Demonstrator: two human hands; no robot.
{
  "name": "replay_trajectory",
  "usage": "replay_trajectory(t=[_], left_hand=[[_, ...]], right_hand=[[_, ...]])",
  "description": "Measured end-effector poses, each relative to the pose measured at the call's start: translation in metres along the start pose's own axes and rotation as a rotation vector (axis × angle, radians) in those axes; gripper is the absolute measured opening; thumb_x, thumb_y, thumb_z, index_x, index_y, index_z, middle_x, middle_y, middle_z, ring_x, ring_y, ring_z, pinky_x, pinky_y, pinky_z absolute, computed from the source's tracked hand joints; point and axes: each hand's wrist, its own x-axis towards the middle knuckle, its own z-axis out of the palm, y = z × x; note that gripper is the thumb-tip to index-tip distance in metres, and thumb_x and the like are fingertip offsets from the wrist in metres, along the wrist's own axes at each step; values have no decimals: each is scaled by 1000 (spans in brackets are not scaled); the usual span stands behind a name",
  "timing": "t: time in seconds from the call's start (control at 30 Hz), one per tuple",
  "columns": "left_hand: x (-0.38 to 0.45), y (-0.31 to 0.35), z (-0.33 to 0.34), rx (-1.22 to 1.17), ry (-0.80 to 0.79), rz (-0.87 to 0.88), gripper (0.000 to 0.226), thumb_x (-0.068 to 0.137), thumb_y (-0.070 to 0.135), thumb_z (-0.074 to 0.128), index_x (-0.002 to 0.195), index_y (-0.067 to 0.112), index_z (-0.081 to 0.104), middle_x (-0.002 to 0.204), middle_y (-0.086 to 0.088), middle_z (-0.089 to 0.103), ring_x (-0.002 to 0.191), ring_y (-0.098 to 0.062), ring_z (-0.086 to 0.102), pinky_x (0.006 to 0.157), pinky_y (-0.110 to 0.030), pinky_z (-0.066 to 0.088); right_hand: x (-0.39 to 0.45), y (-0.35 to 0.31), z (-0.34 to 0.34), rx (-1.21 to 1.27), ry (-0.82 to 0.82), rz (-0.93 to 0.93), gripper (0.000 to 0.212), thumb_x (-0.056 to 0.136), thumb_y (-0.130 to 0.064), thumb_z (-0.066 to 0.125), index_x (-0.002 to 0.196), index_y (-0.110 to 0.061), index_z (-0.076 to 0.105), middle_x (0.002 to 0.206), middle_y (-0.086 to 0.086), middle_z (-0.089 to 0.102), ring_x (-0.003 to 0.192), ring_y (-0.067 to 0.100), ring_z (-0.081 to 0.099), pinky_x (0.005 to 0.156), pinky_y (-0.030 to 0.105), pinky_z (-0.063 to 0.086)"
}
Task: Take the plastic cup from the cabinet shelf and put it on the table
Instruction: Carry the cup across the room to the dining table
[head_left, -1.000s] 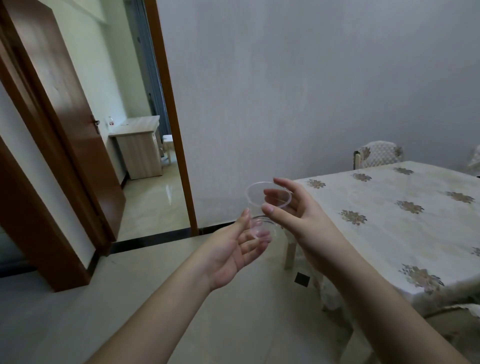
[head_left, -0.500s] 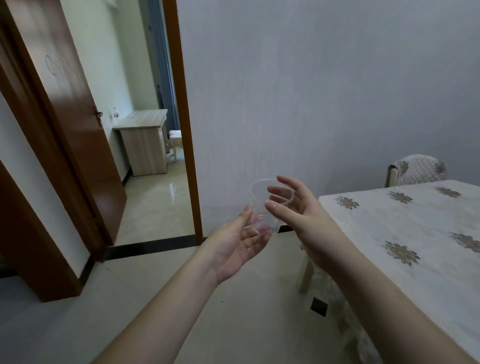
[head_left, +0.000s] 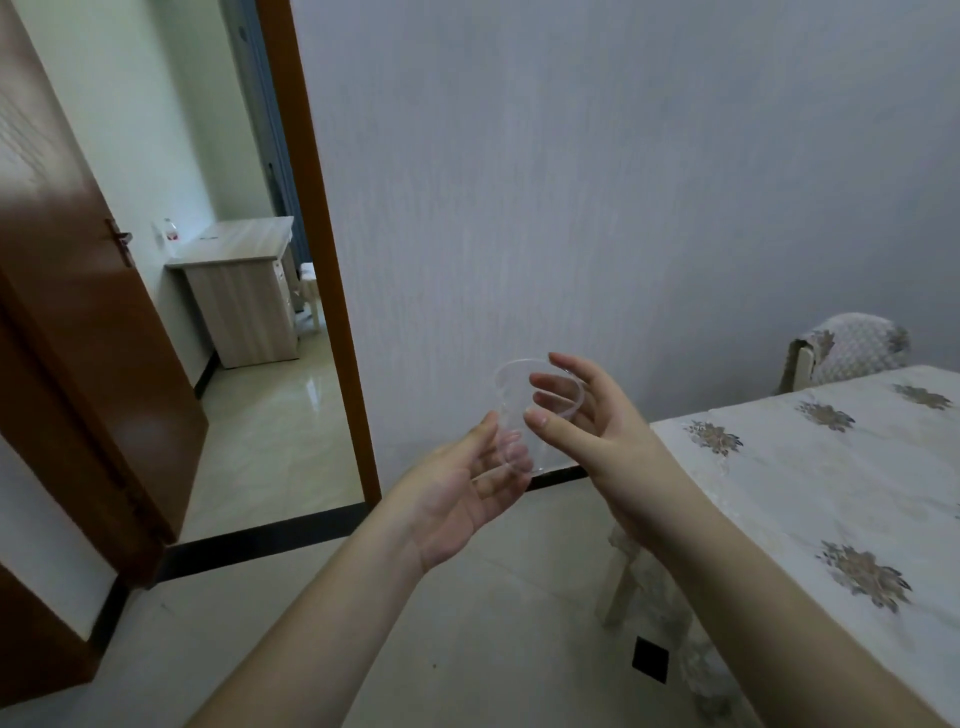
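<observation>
Clear, thin plastic makes up the disposable cup (head_left: 530, 415), which is held upright in mid-air between both hands, out over the tiled floor (head_left: 467, 649) and short of the table (head_left: 831, 483) with its flower-patterned cloth at the right. The left hand (head_left: 467, 499) is palm-up with its fingers loosely curled under and against the cup's lower wall, while the right hand (head_left: 587, 415) wraps the rim and upper wall with fingers spread and only lightly bent; which of the two carries the weight cannot be told. The step in hand appears to be carrying the cup across to the table. Such a thin-walled cup probably buckles under a hard squeeze, so a light hold with support under the base suits it best. The near corner of the table is the closest landing spot; setting the cup down flat, well in from the edge where the cloth hangs over, would likely keep it from tipping before the hands let go.
</observation>
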Motion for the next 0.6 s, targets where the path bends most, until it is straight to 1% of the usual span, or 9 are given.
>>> replay_trajectory(t=[0.17, 0.3, 0.37, 0.5, 0.6], left_hand=[[80, 11, 33, -15, -20, -19, 43, 86, 30, 67, 111, -5, 64, 94, -16, 64, 82, -27, 67, 75, -35, 60], [140, 21, 64, -3, -38, -64, 46, 89, 30, 64, 117, -6, 61, 98, -16, 61, 84, -26, 64, 79, -35, 58], [170, 26, 78, 2, -58, -70, 48, 88, 31, 65, 118, -7, 60, 97, -15, 61, 83, -26, 65, 80, -35, 58], [224, 33, 96, -4, -77, -90, 47, 83, 32, 69, 112, -4, 63, 93, -14, 63, 77, -25, 68, 72, -33, 61], [260, 39, 104, -4, -102, -109, 51, 74, 33, 73, 109, -3, 65, 88, -13, 66, 76, -25, 69, 69, -32, 61]], right_hand=[[67, 33, -46, 43, 37, 6, 70, 65, -49, 81, 128, -40, 51, 126, -11, 63, 119, 4, 57, 99, 32, 46], [117, 48, -90, 38, 49, 29, 71, 67, -49, 81, 130, -39, 49, 126, -11, 62, 119, 4, 57, 100, 33, 45], [140, 52, -110, 44, 51, 24, 70, 69, -47, 80, 131, -37, 49, 127, -10, 62, 118, 4, 57, 97, 29, 45], [176, 61, -138, 55, 69, 13, 65, 75, -36, 75, 133, -33, 47, 127, -9, 61, 115, 0, 58, 84, 13, 49], [199, 69, -152, 52, 102, 13, 65, 75, -34, 73, 134, -32, 46, 127, -9, 61, 116, 0, 57, 83, 11, 48]])
